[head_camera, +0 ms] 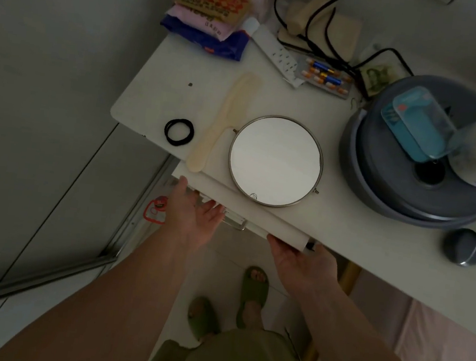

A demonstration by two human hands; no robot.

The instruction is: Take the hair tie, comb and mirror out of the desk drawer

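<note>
A black hair tie (179, 131), a cream comb (224, 122) and a round metal-rimmed mirror (275, 161) lie side by side on the white desk (357, 238), near its front edge. The white drawer front (242, 207) sticks out only slightly below that edge; its inside is hidden. My left hand (194, 214) lies flat against the drawer front at its left end, fingers spread. My right hand (301, 261) presses its palm against the drawer's right end, holding nothing.
A grey round appliance (403, 175) with a blue box and a jar on top fills the desk's right side. A power strip (278, 54), pill blisters, cables and snack packets (211, 11) crowd the back. A small grey ball (463, 247) sits at front right.
</note>
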